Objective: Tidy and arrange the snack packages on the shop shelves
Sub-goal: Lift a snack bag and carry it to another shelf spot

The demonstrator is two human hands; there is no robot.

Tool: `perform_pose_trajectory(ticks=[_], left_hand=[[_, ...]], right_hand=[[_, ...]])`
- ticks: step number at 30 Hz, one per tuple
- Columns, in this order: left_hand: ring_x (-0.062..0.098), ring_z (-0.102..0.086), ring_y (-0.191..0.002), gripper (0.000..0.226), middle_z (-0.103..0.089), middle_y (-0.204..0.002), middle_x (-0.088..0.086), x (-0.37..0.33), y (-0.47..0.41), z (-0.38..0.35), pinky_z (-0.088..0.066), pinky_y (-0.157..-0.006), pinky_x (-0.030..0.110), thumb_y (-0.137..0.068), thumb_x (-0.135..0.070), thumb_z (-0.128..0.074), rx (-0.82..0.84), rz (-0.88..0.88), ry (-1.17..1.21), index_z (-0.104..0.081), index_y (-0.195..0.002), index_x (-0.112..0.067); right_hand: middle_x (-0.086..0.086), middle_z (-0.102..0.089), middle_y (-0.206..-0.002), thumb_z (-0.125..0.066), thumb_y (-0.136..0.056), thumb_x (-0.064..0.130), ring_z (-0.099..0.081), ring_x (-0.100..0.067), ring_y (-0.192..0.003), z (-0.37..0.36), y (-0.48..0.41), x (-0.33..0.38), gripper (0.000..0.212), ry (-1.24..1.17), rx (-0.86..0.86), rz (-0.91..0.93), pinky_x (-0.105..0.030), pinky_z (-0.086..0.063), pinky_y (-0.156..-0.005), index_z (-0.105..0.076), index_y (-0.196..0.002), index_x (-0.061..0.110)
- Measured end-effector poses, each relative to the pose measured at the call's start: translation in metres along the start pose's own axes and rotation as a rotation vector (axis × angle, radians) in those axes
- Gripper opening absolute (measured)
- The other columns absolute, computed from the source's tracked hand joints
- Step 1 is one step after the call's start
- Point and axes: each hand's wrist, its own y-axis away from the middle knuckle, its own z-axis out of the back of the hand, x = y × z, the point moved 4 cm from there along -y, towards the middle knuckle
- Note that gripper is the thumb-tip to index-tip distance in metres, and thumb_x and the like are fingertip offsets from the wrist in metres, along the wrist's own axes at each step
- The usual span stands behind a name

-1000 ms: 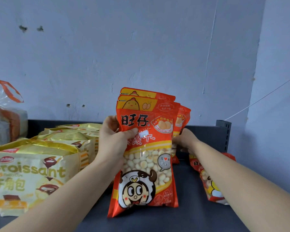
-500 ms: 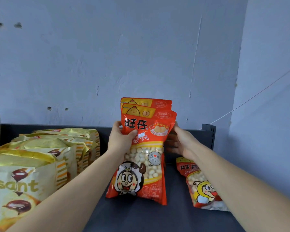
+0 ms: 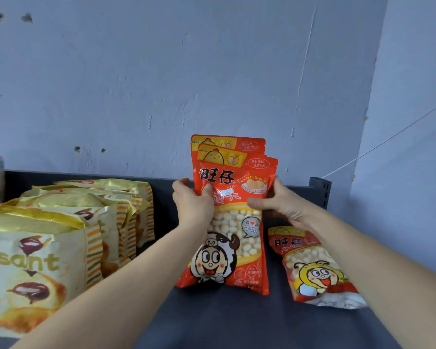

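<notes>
A stack of upright red snack bags stands on the dark shelf, a cartoon face on the front one and at least two more bags behind it. My left hand grips the stack's left edge, thumb across the front. My right hand grips the right edge, thumb on the front too. Another red bag, with a yellow bee character, lies flat on the shelf to the right, partly under my right forearm.
A row of gold croissant bags stands along the shelf's left side. The shelf's back rail runs against a pale wall. A metal upright post marks the back right corner, with a side wall beyond.
The stack has shifted further back on the shelf. My right hand came from behind the bags to their right edge, thumb now on the front. The view panned right.
</notes>
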Motion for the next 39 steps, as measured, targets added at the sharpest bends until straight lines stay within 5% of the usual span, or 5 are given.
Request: perform_pose_trajectory(ticks=[4, 9, 22, 32, 39], left_hand=[[0.02, -0.061, -0.103, 0.043, -0.056, -0.118, 0.002, 0.001, 0.001, 0.015, -0.054, -0.089, 0.044, -0.081, -0.044, -0.071, 0.051, -0.086, -0.241, -0.049, -0.11, -0.022], [0.003, -0.061, -0.084, 0.013, -0.064, -0.093, -0.014, -0.019, 0.009, 0.025, -0.048, -0.067, 0.019, -0.09, -0.025, -0.065, 0.131, -0.237, -0.146, -0.057, -0.101, -0.026], [0.012, -0.062, -0.093, 0.062, -0.063, -0.099, -0.01, -0.005, 0.018, 0.028, -0.054, -0.082, 0.036, -0.06, -0.026, -0.091, 0.365, -0.152, -0.428, -0.05, -0.107, -0.024], [0.027, -0.027, -0.134, 0.116, -0.023, -0.146, 0.008, -0.018, 0.052, 0.02, -0.031, -0.11, 0.05, -0.069, -0.036, -0.084, 0.169, -0.439, -0.613, -0.003, -0.151, -0.026], [0.027, -0.013, -0.143, 0.111, -0.011, -0.154, 0.007, -0.012, 0.058, 0.022, -0.023, -0.115, 0.051, -0.072, -0.039, -0.081, 0.224, -0.395, -0.675, -0.005, -0.153, -0.026]], right_hand=[[-0.002, -0.07, -0.105, -0.08, -0.062, 0.045, -0.064, -0.018, -0.085, 0.007, 0.0, 0.013, 0.059, 0.175, -0.095, 0.035, -0.026, -0.043, -0.056, -0.058, -0.11, 0.019], [0.003, -0.067, -0.091, -0.071, -0.085, 0.015, -0.065, -0.012, -0.078, 0.0, 0.001, 0.033, 0.021, 0.135, -0.357, 0.261, -0.016, -0.047, -0.048, -0.059, -0.103, 0.015], [-0.008, -0.07, -0.102, -0.064, -0.091, 0.027, -0.071, -0.02, -0.081, 0.008, 0.017, 0.026, 0.022, 0.026, -0.36, 0.074, -0.032, -0.057, -0.061, -0.057, -0.108, 0.015], [-0.02, -0.039, -0.146, -0.06, -0.093, 0.036, -0.04, -0.034, -0.133, 0.076, 0.093, -0.043, 0.064, 0.669, -0.288, -0.789, -0.041, -0.037, -0.103, -0.037, -0.139, -0.002], [-0.02, -0.064, -0.09, -0.069, -0.086, 0.006, -0.062, -0.034, -0.078, 0.081, 0.102, -0.059, 0.028, 0.234, -0.378, -0.849, -0.045, -0.051, -0.069, -0.053, -0.106, -0.003]])
